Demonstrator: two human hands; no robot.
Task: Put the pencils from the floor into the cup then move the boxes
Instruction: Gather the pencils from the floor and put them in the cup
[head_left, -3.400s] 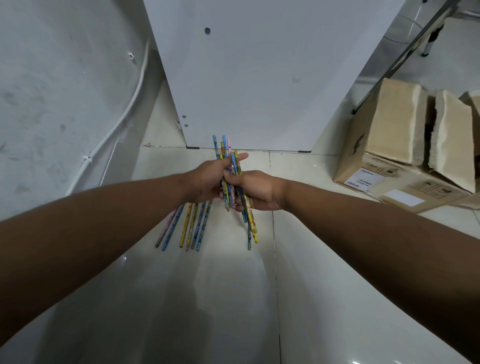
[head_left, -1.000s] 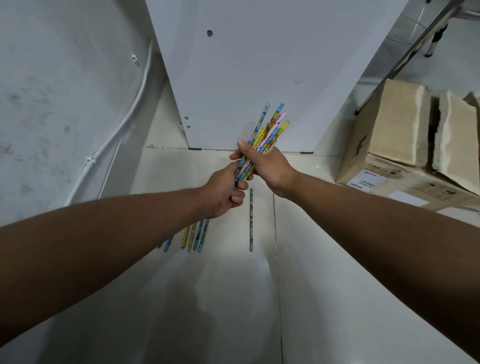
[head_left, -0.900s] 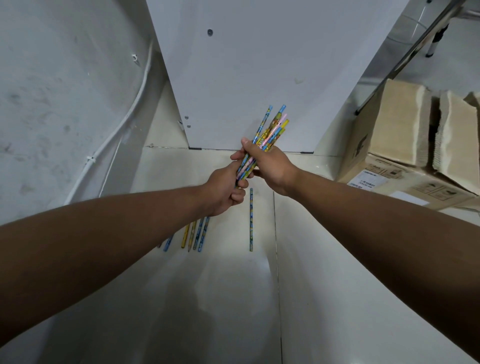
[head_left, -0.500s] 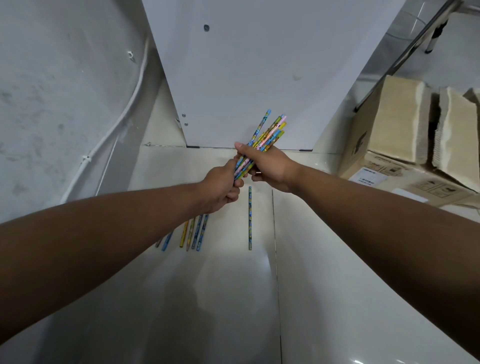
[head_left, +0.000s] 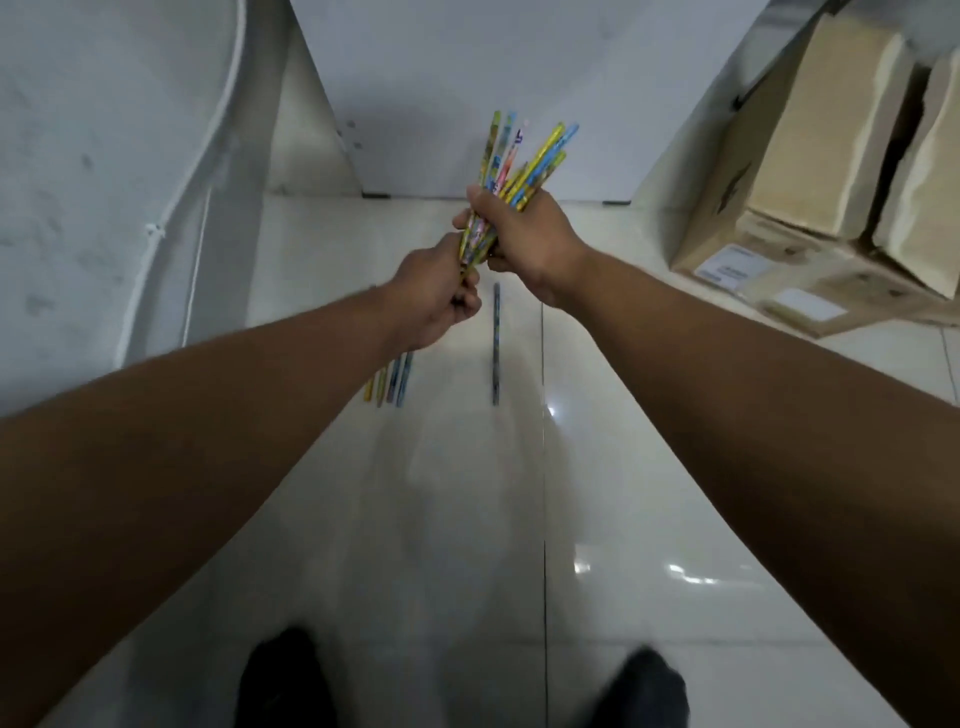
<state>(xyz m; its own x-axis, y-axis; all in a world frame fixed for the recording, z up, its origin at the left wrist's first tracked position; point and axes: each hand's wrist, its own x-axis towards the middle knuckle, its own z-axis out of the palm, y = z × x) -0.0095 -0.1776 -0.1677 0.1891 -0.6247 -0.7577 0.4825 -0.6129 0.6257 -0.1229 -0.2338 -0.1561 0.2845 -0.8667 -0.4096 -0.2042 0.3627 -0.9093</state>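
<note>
Since a moment ago the colourful printed pencil bundle (head_left: 519, 156) has fanned wider. The left hand (head_left: 434, 301) pinches its lower ends, half hiding loose floor pencils (head_left: 395, 376); the right hand (head_left: 524, 239) grips mid-bundle; brown cardboard boxes (head_left: 810, 156), far right, are cut off.

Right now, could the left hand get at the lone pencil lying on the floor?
Probably yes: the lone pencil lies in the open just right of the left hand, nothing between them. But that hand grips the low end of the bundle, so it must let go first.
</note>
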